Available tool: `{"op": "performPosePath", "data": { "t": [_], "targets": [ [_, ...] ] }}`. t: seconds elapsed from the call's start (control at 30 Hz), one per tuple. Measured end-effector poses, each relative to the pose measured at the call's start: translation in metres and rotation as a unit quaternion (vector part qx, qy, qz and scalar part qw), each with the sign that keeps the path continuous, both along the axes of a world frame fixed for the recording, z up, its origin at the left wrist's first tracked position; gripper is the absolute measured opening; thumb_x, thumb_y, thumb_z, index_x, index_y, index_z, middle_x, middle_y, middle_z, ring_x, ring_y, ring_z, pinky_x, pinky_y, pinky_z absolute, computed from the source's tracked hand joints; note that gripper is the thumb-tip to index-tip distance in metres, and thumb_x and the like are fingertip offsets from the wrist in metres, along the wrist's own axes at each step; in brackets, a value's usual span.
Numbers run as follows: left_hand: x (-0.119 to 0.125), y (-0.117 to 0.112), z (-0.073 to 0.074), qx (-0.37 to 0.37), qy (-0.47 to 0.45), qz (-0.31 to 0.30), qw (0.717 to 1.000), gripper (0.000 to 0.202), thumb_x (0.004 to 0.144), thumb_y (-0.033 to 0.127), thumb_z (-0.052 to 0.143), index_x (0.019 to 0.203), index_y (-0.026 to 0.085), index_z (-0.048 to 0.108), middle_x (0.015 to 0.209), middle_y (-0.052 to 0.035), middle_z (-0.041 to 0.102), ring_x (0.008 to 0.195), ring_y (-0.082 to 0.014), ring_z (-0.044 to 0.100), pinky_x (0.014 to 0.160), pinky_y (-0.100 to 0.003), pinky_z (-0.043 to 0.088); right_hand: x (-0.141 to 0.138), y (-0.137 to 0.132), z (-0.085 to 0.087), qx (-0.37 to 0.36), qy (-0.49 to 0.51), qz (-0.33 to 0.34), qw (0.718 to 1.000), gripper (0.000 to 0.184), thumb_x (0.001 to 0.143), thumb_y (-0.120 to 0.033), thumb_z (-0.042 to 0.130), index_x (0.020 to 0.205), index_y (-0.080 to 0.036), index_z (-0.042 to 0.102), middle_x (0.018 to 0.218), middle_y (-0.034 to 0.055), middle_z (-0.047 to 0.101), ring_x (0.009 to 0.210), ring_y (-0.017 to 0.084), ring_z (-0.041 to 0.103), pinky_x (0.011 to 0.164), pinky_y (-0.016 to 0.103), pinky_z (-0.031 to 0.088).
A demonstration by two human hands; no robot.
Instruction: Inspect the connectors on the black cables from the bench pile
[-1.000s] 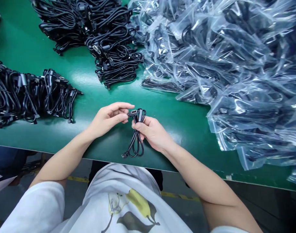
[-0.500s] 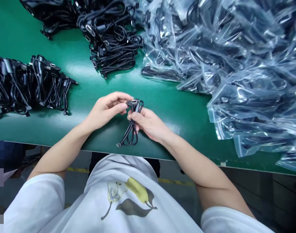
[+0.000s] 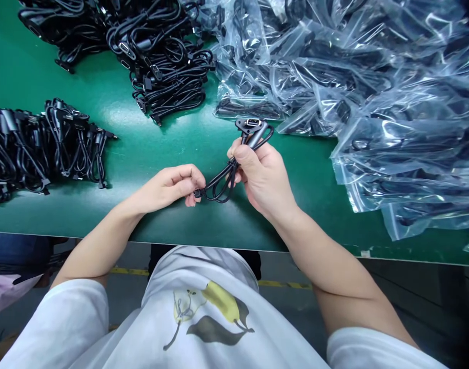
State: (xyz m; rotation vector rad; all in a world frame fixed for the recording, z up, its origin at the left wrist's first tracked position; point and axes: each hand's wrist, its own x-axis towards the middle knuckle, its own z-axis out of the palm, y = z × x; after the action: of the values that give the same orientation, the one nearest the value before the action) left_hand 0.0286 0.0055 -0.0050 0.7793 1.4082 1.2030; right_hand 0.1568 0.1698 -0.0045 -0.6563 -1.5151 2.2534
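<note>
Holds the hands apart over the counter (image 3: 153, 146), with a looped black cable (image 3: 231, 165) slanting between them near the front edge. Clamps the right hand (image 3: 263, 174) on the upper part of the bundle, pressing the thumb across it just below the wide plug (image 3: 253, 123) and the thick sleeve (image 3: 256, 136). Shows the plug's metal opening facing up. Pinches the small plug (image 3: 198, 193), at the lower end of the loops, in the curled fingers of the left hand (image 3: 170, 187). Has a row of cables (image 3: 45, 143) well off to the left, a heap of cables (image 3: 161, 64) beyond the hands, and many clear bags (image 3: 345, 102), with dark cables inside, spread beyond and to the right.
</note>
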Motion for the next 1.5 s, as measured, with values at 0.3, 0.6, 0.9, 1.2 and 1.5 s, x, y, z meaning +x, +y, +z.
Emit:
{"op": "performPosePath", "data": {
  "t": [0.3, 0.6, 0.9, 1.2, 1.5],
  "targets": [
    [0.001, 0.002, 0.000, 0.006, 0.037, 0.051, 0.998, 0.035, 0.071, 0.039, 0.086, 0.083, 0.016, 0.063, 0.072, 0.0003, 0.064, 0.065, -0.0101, 0.058, 0.063, -0.022, 0.048, 0.008, -0.003, 0.005, 0.078, 0.051, -0.038, 0.995, 0.040, 0.075, -0.058, 0.080, 0.080, -0.022, 0.062, 0.079, -0.0047, 0.059, 0.052, 0.005, 0.052, 0.049, 0.022, 0.042],
    [0.000, 0.001, 0.001, -0.014, 0.022, 0.062, 0.998, 0.044, 0.065, 0.045, 0.089, 0.079, 0.015, 0.059, 0.067, 0.0017, 0.063, 0.059, -0.0084, 0.057, 0.058, -0.020, 0.049, 0.000, 0.001, -0.004, 0.019, 0.044, -0.019, 0.999, 0.048, 0.073, -0.063, 0.080, 0.084, -0.021, 0.059, 0.068, -0.0067, 0.055, 0.049, 0.006, 0.051, 0.047, 0.020, 0.045],
    [-0.002, 0.000, 0.001, 0.005, 0.010, 0.075, 0.997, 0.039, 0.066, 0.035, 0.089, 0.080, 0.015, 0.060, 0.067, 0.0014, 0.065, 0.058, -0.0082, 0.059, 0.058, -0.020, 0.050, -0.004, 0.001, -0.003, -0.047, 0.008, -0.010, 0.999, 0.054, 0.069, -0.066, 0.080, 0.084, -0.019, 0.061, 0.069, -0.0054, 0.053, 0.054, 0.006, 0.051, 0.052, 0.020, 0.048],
    [-0.002, -0.003, -0.001, 0.014, 0.023, 0.088, 0.996, 0.039, 0.066, 0.035, 0.090, 0.083, 0.016, 0.060, 0.072, 0.0030, 0.059, 0.062, -0.0067, 0.054, 0.060, -0.018, 0.046, -0.005, 0.003, -0.003, -0.055, 0.046, 0.026, 0.997, 0.048, 0.072, -0.056, 0.082, 0.101, -0.020, 0.068, 0.089, -0.0011, 0.060, 0.066, 0.008, 0.050, 0.061, 0.022, 0.051],
    [-0.007, -0.007, -0.006, 0.055, 0.049, 0.056, 0.996, 0.038, 0.075, 0.034, 0.085, 0.103, 0.020, 0.063, 0.098, -0.0018, 0.064, 0.085, -0.0105, 0.063, 0.080, -0.021, 0.052, -0.001, 0.007, -0.004, 0.028, 0.043, 0.042, 0.998, 0.038, 0.085, -0.050, 0.071, 0.108, -0.020, 0.068, 0.100, 0.0020, 0.064, 0.075, 0.011, 0.054, 0.072, 0.025, 0.053]
  ]
}}
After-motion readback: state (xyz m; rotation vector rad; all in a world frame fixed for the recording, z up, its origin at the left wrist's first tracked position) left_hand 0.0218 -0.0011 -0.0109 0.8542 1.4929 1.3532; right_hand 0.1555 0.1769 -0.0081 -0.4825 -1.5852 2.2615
